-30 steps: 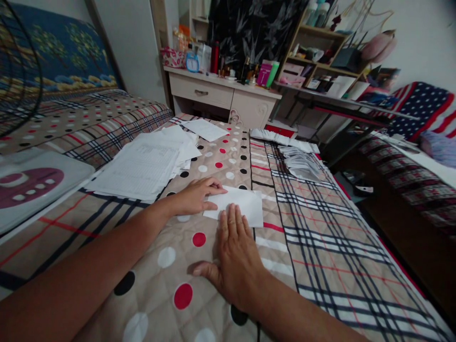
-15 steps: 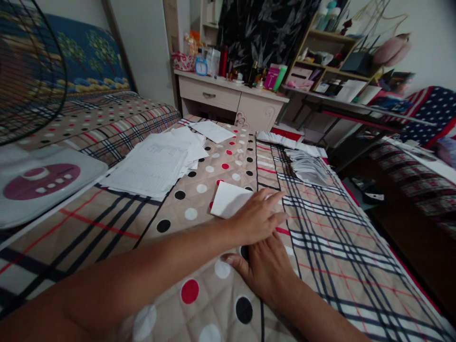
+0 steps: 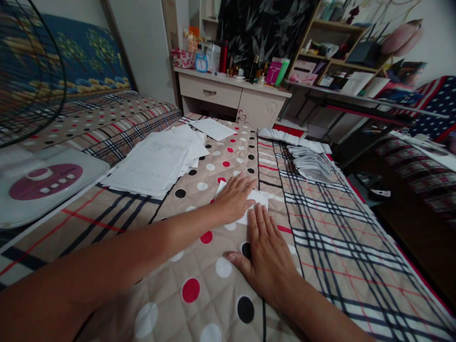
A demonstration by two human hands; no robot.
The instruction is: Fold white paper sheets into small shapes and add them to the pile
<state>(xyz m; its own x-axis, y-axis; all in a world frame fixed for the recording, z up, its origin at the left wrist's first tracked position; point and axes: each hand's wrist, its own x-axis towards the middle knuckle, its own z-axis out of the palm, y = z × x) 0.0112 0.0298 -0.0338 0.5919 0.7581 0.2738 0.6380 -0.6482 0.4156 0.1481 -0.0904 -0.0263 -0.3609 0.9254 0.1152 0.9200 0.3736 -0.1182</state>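
A small white piece of paper (image 3: 261,196) lies flat on the patterned bedspread (image 3: 199,266), partly covered by my hands. My left hand (image 3: 235,198) rests palm down across its left and middle part, fingers stretched out. Palm down too, my right hand (image 3: 269,254) has its fingertips on the paper's near right edge, with the thumb spread out on the cloth. Whether the paper is folded under my hands I cannot tell. Neither hand grips anything.
Left of centre lies a stack of printed sheets (image 3: 149,161), with a single sheet (image 3: 213,128) beyond it. Folded white papers (image 3: 309,164) are piled at the far right. A fan (image 3: 32,71) stands at the left; a dresser (image 3: 210,90) is behind the bed.
My left hand has slid left across the paper, away from above my right fingertips. More of the paper's right end now shows. My right hand has stayed in place.
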